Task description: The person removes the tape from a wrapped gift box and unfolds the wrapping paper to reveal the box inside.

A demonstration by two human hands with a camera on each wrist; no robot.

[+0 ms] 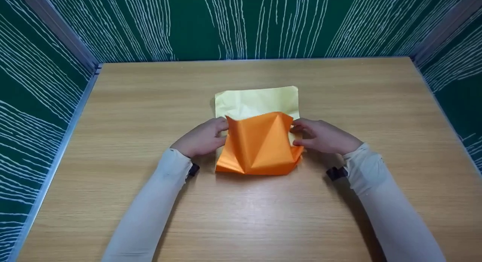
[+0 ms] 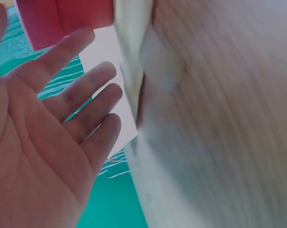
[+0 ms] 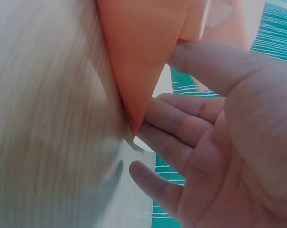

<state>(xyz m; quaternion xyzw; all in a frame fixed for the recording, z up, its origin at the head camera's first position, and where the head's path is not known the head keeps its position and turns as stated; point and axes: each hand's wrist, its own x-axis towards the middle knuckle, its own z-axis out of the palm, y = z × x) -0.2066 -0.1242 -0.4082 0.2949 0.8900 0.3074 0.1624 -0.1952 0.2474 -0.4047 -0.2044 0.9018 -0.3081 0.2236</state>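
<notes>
A creased sheet of orange paper (image 1: pixel 260 145) stands partly raised in folds over a pale yellow sheet (image 1: pixel 258 100). My left hand (image 1: pixel 205 137) is at the orange paper's left edge, fingers loosely extended. In the left wrist view the forefinger reaches the paper (image 2: pixel 67 19), which looks red there; the other fingers are spread apart. On the opposite edge is my right hand (image 1: pixel 325 136), its thumb and fingers apart. The right wrist view has the thumb against the edge of the orange paper (image 3: pixel 138 57), with relaxed fingertips partly hidden behind it.
Both sheets lie near the middle of a wood-grain table (image 1: pixel 150 100). Green panels (image 1: pixel 188 25) with white streaks rise behind it and at its sides. Dark bands (image 1: pixel 336 173) show at both wrists, beneath pale sleeves (image 1: pixel 150 205).
</notes>
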